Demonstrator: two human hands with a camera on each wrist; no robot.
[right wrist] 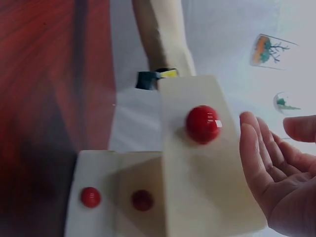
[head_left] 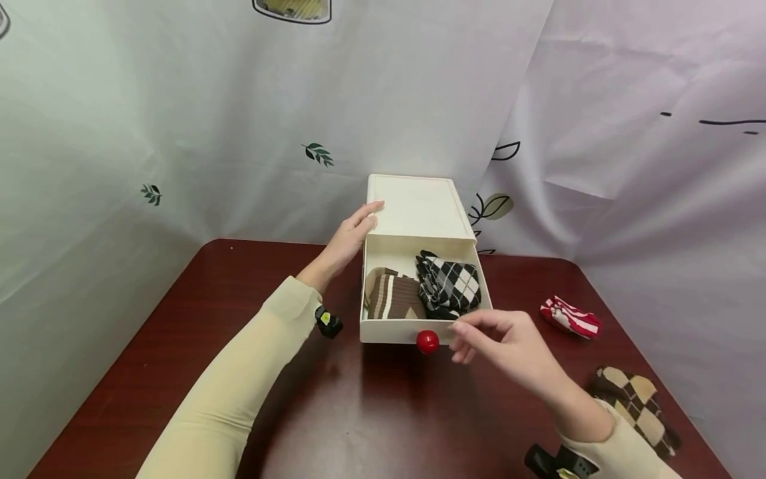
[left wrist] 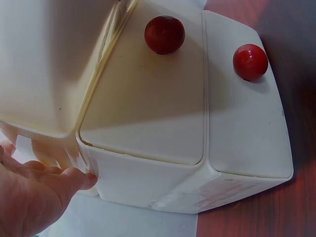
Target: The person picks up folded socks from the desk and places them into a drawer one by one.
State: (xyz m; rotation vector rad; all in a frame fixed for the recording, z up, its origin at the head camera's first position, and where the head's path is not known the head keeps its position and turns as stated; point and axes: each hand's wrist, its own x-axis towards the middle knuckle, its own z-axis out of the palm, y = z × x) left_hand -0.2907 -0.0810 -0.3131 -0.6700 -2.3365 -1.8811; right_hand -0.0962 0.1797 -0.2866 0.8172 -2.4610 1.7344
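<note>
A white drawer cabinet (head_left: 419, 206) stands at the back of the table with its top drawer (head_left: 391, 330) pulled out. Inside lie brown striped socks (head_left: 395, 296) on the left and black-and-white argyle socks (head_left: 457, 283) on the right. My left hand (head_left: 353, 229) rests against the cabinet's upper left side, fingers extended toward the top; the left wrist view shows the fingertips at its side wall. My right hand (head_left: 503, 342) is at the drawer's front right corner, holding nothing, fingers loosely bent. The red knob (head_left: 427, 341) is just left of it.
On the right of the table lie a red-and-white sock bundle (head_left: 568, 317) and brown-and-tan argyle socks (head_left: 637, 399), partly behind my right sleeve. Two lower drawers with red knobs (left wrist: 250, 62) are closed. A printed curtain (head_left: 239, 120) hangs behind the table.
</note>
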